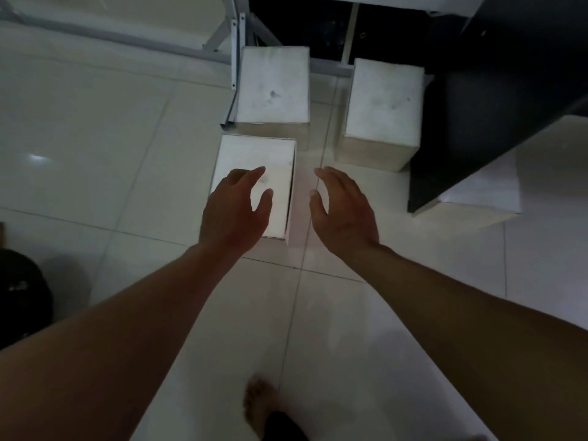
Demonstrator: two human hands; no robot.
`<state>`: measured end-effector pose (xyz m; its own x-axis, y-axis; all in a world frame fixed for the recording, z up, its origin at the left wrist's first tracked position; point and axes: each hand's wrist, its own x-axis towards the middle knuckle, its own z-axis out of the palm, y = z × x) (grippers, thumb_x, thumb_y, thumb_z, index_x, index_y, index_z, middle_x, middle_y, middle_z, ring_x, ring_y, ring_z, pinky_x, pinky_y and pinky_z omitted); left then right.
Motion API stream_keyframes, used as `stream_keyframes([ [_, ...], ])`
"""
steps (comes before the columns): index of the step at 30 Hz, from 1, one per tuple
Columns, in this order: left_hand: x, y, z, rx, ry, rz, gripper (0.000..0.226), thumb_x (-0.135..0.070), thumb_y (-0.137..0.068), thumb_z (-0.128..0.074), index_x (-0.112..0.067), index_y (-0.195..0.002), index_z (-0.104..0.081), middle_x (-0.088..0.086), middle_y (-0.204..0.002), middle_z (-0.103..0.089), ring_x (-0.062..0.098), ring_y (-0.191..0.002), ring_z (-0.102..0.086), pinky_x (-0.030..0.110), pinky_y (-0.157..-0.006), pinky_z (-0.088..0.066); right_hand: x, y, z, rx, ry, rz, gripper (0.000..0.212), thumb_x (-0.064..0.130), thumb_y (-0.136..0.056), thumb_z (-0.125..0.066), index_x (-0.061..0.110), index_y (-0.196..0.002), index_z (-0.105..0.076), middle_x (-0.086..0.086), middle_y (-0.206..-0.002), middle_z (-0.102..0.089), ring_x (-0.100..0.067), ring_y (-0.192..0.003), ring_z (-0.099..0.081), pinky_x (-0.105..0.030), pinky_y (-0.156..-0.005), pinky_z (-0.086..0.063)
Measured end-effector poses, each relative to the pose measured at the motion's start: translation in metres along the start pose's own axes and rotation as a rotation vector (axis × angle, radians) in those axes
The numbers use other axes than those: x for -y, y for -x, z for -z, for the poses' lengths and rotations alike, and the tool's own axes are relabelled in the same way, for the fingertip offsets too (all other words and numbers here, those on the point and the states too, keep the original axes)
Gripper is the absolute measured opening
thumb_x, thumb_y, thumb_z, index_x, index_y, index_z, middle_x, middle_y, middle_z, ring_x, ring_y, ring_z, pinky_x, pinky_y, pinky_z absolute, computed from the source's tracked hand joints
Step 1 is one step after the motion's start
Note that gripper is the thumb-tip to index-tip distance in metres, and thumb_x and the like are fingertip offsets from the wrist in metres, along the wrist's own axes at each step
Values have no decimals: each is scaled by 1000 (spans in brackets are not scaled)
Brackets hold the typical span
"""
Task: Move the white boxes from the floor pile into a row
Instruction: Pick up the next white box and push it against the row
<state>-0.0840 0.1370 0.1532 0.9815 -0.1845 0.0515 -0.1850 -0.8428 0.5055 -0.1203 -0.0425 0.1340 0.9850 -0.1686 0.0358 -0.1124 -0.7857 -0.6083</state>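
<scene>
Three white boxes stand on the tiled floor. The nearest box (254, 160) lies just in front of a second box (274, 85). The third box (383, 103) stands apart to the right, beside dark furniture. My left hand (237, 211) hovers over the near box's lower left part, fingers spread, holding nothing. Over the floor just right of that box is my right hand (345, 211), fingers apart and empty. Both hands flank the near box's right edge without gripping it.
A grey metal frame leg (234, 52) rises left of the far box. A black cabinet (496, 100) fills the right, with another white box (483, 192) partly under it. A dark round object (22, 297) sits at the left edge. My bare foot (259, 402) is below.
</scene>
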Motion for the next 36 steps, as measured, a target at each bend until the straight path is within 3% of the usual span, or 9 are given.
stream_keyframes([
  [10,73,-49,1,-9,-1,115,46,-35,-94,-56,-20,-136,-54,2,-126,-59,19,-112,-57,29,-89,-43,18,-44,-64,20,-66,-176,43,33,-99,-45,24,-142,-44,5,-146,-44,-13,-134,-40,-33,-107,-37],
  [17,132,-92,-64,-10,5,77,48,-37,-94,-56,-19,-139,-51,4,-130,-57,20,-117,-55,31,-93,-42,-19,-85,-149,-48,-120,-221,50,40,-99,-45,25,-146,-38,4,-150,-40,-14,-137,-37,-35,-111,-34],
  [21,175,-109,-106,-31,-10,46,53,-41,-94,-55,-17,-141,-48,7,-134,-53,22,-122,-51,33,-98,-42,-45,-98,-200,-86,-166,-288,60,46,-97,-47,28,-152,-27,4,-158,-28,-14,-144,-25,-36,-116,-26],
  [25,206,-118,-138,-12,12,148,69,-50,-93,-53,-16,-149,-33,10,-147,-39,28,-130,-44,43,-103,-41,-66,-105,-235,-100,-193,-356,73,54,-94,-49,30,-155,-15,4,-162,-18,-15,-147,-19,-41,-117,-25],
  [31,225,-117,-160,76,131,303,89,-64,-89,-49,-21,-156,-10,13,-155,-31,34,-137,-36,44,-109,-32,-74,-105,-245,-94,-285,-422,83,59,-90,-53,31,-156,-10,0,-158,-28,-23,-142,-31,-36,-111,-29],
  [36,226,-115,-158,94,186,325,86,-62,-91,-49,-21,-156,-10,18,-151,-38,38,-135,-40,43,-109,-32,-67,-104,-247,-25,-338,-471,83,58,-92,-53,31,-156,-8,-6,-156,-34,-28,-140,-35,-32,-109,-30],
])
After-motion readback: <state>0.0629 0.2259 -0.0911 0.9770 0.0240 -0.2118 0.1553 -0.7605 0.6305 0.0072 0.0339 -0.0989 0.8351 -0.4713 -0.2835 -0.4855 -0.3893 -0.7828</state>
